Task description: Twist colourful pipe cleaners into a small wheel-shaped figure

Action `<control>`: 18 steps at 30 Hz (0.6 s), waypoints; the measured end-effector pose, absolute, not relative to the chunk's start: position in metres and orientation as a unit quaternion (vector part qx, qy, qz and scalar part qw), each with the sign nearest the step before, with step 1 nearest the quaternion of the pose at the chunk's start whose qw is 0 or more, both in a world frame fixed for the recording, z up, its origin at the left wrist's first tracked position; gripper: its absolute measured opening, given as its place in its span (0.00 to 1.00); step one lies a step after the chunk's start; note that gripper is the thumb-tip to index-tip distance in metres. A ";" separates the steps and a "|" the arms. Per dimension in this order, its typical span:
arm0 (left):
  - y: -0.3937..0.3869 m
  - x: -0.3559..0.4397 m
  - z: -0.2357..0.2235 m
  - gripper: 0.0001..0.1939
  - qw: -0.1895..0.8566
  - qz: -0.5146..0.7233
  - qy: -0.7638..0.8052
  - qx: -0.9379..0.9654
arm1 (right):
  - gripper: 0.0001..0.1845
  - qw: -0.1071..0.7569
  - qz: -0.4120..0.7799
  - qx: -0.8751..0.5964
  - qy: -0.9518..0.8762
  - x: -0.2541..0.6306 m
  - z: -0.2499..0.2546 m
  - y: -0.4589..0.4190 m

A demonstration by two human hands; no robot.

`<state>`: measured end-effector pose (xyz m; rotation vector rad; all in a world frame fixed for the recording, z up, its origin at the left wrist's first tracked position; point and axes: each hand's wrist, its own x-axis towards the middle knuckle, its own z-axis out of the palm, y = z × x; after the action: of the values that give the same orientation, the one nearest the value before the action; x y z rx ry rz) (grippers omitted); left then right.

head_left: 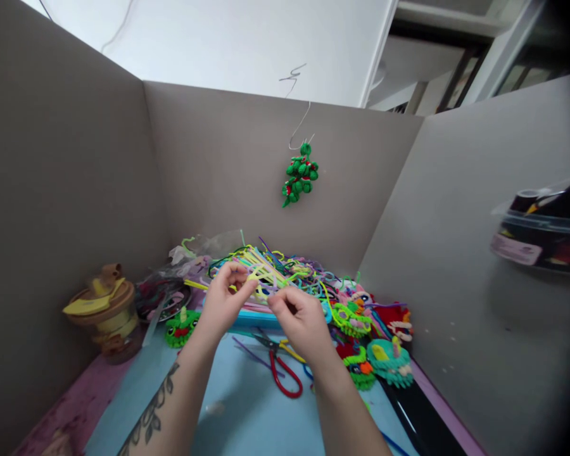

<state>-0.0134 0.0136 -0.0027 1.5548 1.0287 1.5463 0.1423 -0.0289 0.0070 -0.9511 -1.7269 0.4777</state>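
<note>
Both of my hands are raised over a heap of pipe cleaners [308, 269]. Between them is a loose shape of pale yellow and lilac pipe cleaners [262, 276]. My left hand [227, 294] pinches its left side with thumb and fingers. At its lower right, my right hand [301, 316] is closed in a pinch on the same piece. The bright colours behind blur the outline of the piece. Below my hands, red-handled scissors [285, 380] lie on the blue mat [247, 418], beside a yellow-handled tool [292, 351] partly covered by my right hand.
Fuzzy green figures [180, 328], a turquoise one [390, 361] and several others flank the mat. A round tub [116, 316] stands left. Green-and-red trinkets [301, 171] hang from a wire hook. A clear container [544, 231] is on the right wall. Grey panels enclose the table.
</note>
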 end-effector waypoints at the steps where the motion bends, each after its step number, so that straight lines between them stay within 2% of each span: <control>1: 0.014 -0.014 -0.003 0.13 0.378 0.596 0.389 0.592 | 0.18 0.542 0.228 -0.381 -0.713 0.145 0.005 -0.027; 4: 0.014 -0.016 -0.001 0.13 0.442 0.597 0.361 0.564 | 0.23 0.587 0.260 -0.365 -0.674 0.156 0.002 -0.020; 8: 0.010 -0.013 0.001 0.13 0.486 0.595 0.344 0.540 | 0.10 0.536 0.153 -0.382 -0.737 0.161 0.004 -0.016; 12: 0.007 -0.007 0.001 0.12 0.495 0.586 0.336 0.547 | 0.08 0.516 0.055 -0.334 -0.787 0.155 0.005 -0.017; 15: 0.006 -0.004 0.001 0.11 0.474 0.572 0.344 0.574 | 0.07 0.528 0.044 -0.342 -0.776 0.152 0.006 -0.020; 18: 0.003 -0.004 0.001 0.10 0.467 0.539 0.330 0.618 | 0.05 0.556 0.088 -0.367 -0.740 0.154 0.008 -0.020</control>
<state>-0.0044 0.0028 0.0010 1.5174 0.8110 1.3238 0.1540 -0.0203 0.0077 -0.8672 -1.7481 0.2080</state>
